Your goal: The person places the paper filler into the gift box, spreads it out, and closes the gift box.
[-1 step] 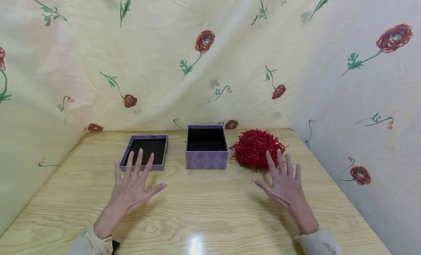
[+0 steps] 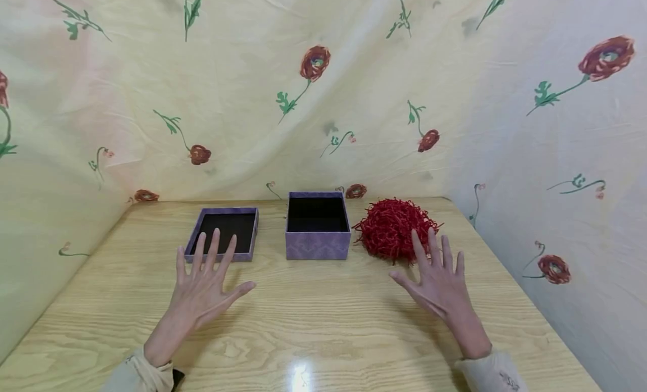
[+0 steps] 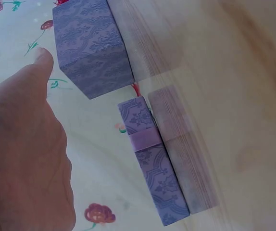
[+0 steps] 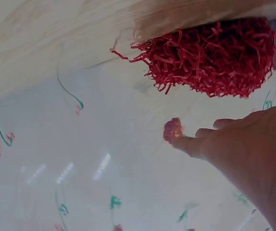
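red shredded paper (image 2: 393, 229) sits in a loose, tangled mound on the pale wooden table (image 2: 313, 319), toward its far right, made of thin crinkled strips that stick out at the edges. the right hand (image 2: 438, 282) hovers just in front of it, palm down, fingers straight and spread, holding nothing; from the head view its fingertips overlap the near edge of the mound, and whether they touch it cannot be told. the right wrist view shows the mound (image 4: 210, 55) close beyond that hand (image 4: 246, 149).

just left of the shredded paper stands an open purple box (image 2: 317, 226), square, with a faint damask pattern on its sides and a dark inside. left of it, a little apart, lies the shallow purple lid (image 2: 223, 233), turned up so its dark lining shows; in the left wrist view a lighter band crosses its side (image 3: 150, 159).

the left hand (image 2: 199, 288) is flat and spread, palm down, gripping nothing, its fingertips near the lid's front edge.

a cream cloth with red flowers (image 2: 313, 89) hangs behind and beside the table.
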Available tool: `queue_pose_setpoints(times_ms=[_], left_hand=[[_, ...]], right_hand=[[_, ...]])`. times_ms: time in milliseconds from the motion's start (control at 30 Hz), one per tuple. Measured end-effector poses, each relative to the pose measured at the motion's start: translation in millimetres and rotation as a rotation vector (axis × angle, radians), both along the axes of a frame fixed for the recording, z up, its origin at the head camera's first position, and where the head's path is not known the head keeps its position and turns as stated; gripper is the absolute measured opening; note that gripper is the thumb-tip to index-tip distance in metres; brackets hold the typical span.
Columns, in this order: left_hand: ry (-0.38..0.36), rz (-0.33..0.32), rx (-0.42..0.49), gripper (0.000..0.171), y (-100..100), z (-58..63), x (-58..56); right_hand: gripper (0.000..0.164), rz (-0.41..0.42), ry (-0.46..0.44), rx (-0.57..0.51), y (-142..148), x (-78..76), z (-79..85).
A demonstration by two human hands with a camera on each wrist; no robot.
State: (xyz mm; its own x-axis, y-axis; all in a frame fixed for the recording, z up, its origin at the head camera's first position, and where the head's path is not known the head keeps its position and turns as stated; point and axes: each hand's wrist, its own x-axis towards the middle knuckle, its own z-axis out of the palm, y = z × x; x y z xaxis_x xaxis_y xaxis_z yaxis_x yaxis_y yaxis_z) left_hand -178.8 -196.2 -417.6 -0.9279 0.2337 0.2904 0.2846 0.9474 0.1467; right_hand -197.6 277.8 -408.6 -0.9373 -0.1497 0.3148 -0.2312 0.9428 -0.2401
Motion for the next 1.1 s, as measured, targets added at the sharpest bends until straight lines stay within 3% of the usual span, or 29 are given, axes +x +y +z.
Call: queue_pose_setpoints(times_ms=[267, 567, 767, 867, 1100], left_hand=[[-0.001, -0.014, 0.001, 0.100, 2.4, -0.7, 1.2], [0.049, -0.049, 0.013, 0.098, 3.8, -0.5, -4.8], [0.011, -0.086, 0.144, 0.094, 9.5, 4.8, -19.7], [0.032, -0.109, 0.220, 0.091, 14.0, 5.7, -28.8], [0.059, -0.163, 0.396, 0.083, 29.7, 0.8, -45.4]], right_hand=[[0.100, -0.005, -0.033, 0.026, -1.5, 0.9, -2.2], [0.102, 0.020, 0.001, 0.041, -2.5, -4.3, -2.0], [0.099, 0.040, 0.062, 0.028, -1.5, -20.1, -0.3], [0.096, 0.043, 0.079, -0.004, -1.3, -31.9, -0.3], [0.089, 0.017, 0.066, -0.175, -3.6, -60.1, 0.8]])
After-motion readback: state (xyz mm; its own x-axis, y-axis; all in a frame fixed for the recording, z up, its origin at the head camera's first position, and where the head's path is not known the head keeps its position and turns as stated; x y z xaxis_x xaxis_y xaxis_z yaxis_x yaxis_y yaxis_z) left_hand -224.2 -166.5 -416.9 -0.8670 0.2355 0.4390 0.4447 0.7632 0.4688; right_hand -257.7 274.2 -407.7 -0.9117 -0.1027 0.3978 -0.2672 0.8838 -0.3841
